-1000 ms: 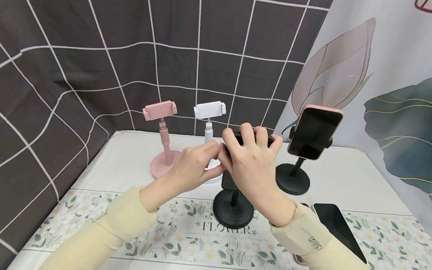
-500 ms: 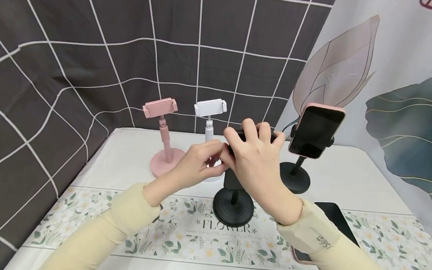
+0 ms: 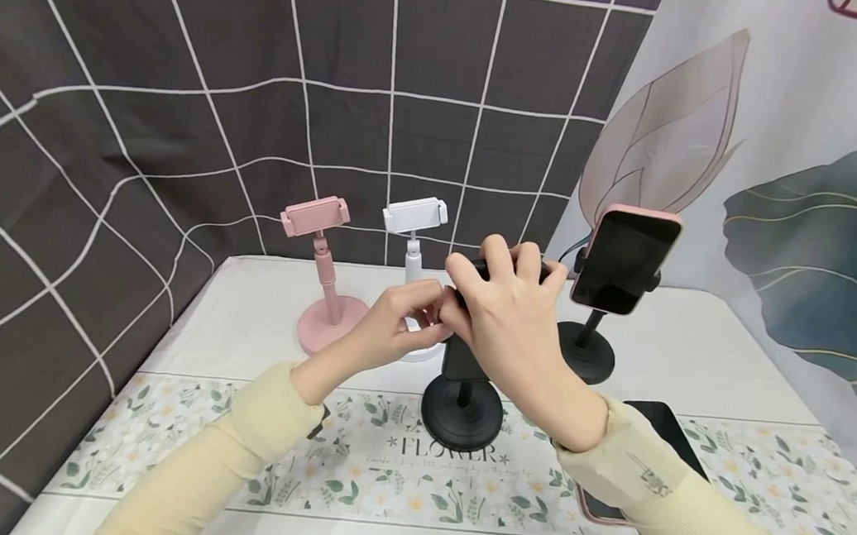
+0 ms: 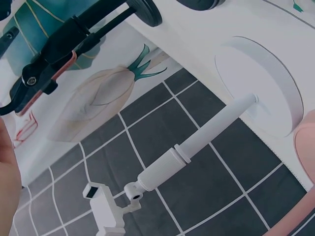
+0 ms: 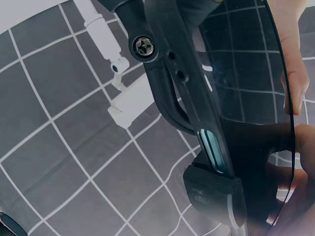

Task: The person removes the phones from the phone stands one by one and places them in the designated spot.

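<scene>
A black phone stand (image 3: 462,402) sits upright on the flowered table runner, its round base flat and a short stem rising from the middle. A dark phone (image 5: 246,113) with a glossy screen sits in its black clamp (image 5: 170,83), tilted back. The right hand (image 3: 502,326) wraps over the phone's top edge, and the left hand (image 3: 394,331) pinches at its left side.

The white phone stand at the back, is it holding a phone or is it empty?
Empty. The white phone stand shows a bare clamp with no phone in it, unlike the black stand's pink-cased phone.
</scene>
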Available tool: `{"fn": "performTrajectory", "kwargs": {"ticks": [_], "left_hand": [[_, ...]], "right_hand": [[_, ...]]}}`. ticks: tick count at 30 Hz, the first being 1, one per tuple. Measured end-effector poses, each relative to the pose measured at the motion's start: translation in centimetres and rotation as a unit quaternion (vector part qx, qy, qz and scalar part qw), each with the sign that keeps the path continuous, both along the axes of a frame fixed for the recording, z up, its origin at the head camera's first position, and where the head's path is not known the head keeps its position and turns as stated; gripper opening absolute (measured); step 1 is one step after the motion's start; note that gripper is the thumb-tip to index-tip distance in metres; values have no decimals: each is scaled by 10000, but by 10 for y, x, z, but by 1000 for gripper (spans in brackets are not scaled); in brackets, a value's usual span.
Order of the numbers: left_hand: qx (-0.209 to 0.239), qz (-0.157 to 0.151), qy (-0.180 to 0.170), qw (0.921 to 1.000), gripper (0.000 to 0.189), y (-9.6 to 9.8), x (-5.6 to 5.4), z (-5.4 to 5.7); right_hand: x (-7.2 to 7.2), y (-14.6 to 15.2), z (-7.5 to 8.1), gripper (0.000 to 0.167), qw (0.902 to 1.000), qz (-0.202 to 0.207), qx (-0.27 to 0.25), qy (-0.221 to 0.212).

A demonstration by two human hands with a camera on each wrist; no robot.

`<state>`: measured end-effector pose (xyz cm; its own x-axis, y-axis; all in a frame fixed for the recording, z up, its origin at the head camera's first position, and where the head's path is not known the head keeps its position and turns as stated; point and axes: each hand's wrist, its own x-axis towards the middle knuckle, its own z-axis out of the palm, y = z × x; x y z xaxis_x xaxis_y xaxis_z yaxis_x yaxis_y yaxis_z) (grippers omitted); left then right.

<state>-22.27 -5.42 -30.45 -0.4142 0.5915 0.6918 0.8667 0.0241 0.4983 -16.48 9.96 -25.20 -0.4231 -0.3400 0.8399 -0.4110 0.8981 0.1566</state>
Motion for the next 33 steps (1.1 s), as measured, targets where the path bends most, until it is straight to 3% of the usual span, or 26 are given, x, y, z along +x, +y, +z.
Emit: {"fn": "performTrajectory", "kwargs": {"ticks": [3, 9, 12, 17, 21, 27, 33], "left_hand": [[3, -147, -157, 9998, 7, -1, 1, -1], [-5, -219, -287, 9993, 53, -2, 1, 0], [-110, -107, -244, 9996, 55, -2, 4, 1], [-379, 252, 23, 9990, 56, -3, 9, 4], [-462, 594, 445, 9962, 51, -2, 10, 4], [-299, 1033, 1145, 9876, 17, 1, 11, -1], [-61, 1448, 1561, 9771, 16, 2, 16, -5]], "right_hand": [[1, 0, 1, 3, 9999, 64, 23, -109], [3, 3, 5, 8, 9994, 261, -34, -245], [4, 4, 6, 10, 9989, 371, -132, -271], [5, 7, 5, 10, 9980, 513, -213, -302], [6, 12, 6, 10, 9963, 686, -338, -379], [6, 16, 5, 9, 9947, 896, -354, -368], [7, 15, 4, 9, 9948, 926, -282, -314]]}}
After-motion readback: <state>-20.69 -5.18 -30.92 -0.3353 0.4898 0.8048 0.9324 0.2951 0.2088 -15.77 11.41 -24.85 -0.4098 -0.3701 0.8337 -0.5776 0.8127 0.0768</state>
